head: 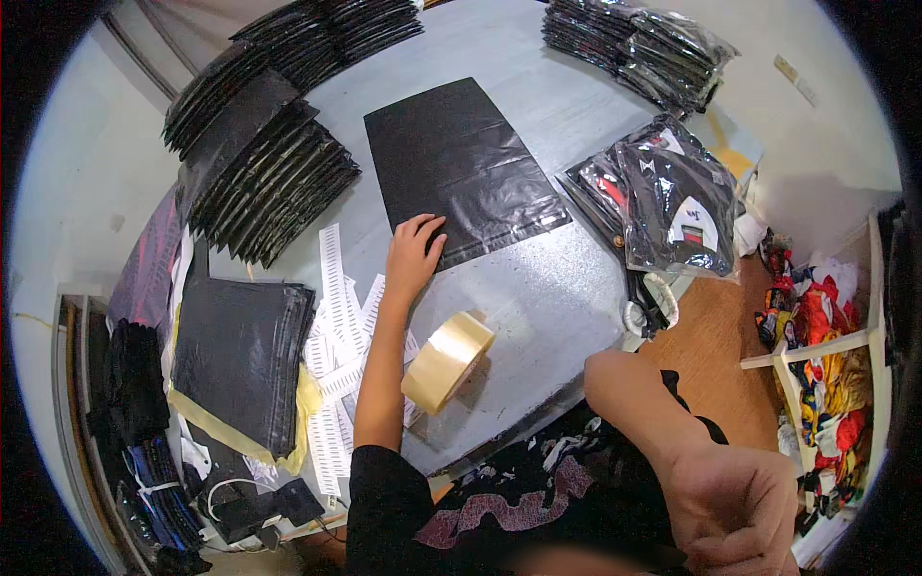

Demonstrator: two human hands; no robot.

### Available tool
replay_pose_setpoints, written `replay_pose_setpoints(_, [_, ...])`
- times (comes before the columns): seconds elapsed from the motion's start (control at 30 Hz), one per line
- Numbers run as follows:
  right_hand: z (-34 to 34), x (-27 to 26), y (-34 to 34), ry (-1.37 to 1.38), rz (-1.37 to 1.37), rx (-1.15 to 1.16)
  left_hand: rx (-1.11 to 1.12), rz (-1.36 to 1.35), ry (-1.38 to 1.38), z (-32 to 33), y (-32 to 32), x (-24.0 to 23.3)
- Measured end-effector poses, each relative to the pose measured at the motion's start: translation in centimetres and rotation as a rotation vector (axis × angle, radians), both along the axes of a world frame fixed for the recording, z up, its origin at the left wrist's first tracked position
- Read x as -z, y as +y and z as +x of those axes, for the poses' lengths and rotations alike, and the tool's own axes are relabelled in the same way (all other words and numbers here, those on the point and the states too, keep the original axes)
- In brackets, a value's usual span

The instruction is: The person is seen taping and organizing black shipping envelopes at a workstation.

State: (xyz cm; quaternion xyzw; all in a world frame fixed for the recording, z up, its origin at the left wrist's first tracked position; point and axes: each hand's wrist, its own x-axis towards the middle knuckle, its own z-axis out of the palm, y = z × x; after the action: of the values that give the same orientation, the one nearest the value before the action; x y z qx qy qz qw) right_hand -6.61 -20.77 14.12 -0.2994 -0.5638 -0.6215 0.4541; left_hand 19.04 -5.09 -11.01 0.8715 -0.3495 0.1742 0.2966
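A black plastic mailing bag (pixel 461 165) lies flat on the grey table (pixel 536 302). My left hand (pixel 414 248) rests on its near left corner, fingers slightly spread and gripping nothing. Just nearer to me than the bag, a wide roll of tan packing tape (pixel 446 363) sits tilted beside my left forearm. My right hand (pixel 742 497) is raised close to the camera at the lower right, with its elbow by the table edge. Its fingers are curled in and no object shows in them. Large black-handled scissors (pixel 637 306) lie to the right of the bag, their blades pointing away from me.
Black bags (pixel 266 165) stand in tall stacks at the far left, with more flat ones (pixel 234 353) nearer. Printed paper strips (pixel 338 360) overlap beside them. Clear-wrapped black garments (pixel 681 201) lie right, below another wrapped pile (pixel 641 54). A shelf (pixel 821 349) holds colourful cloth.
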Motion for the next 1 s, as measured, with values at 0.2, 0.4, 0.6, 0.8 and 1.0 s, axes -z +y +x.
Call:
replay_pose_setpoints(0.2, [0.1,-0.2,0.0,0.004,-0.005,-0.059,0.004,0.008,-0.001,0.3,-0.3,-0.1])
replay_pose_setpoints(0.4, [0.3,0.1,0.4,0.006,-0.014,-0.007,-0.011,0.012,0.012,0.2,0.5,0.3])
replay_pose_setpoints(0.6, [0.0,-0.4,0.6,-0.024,-0.062,-0.144,0.005,0.008,0.024,0.1,0.1,0.0])
replay_pose_setpoints(0.8, [-0.6,-0.3,0.4,-0.002,-0.067,-0.058,0.002,-0.007,0.005,0.1,-0.1,0.0])
replay_pose_setpoints(1.0, [-0.6,-0.1,0.4,0.023,-0.033,0.018,-0.006,0.006,0.006,0.3,0.1,0.3])
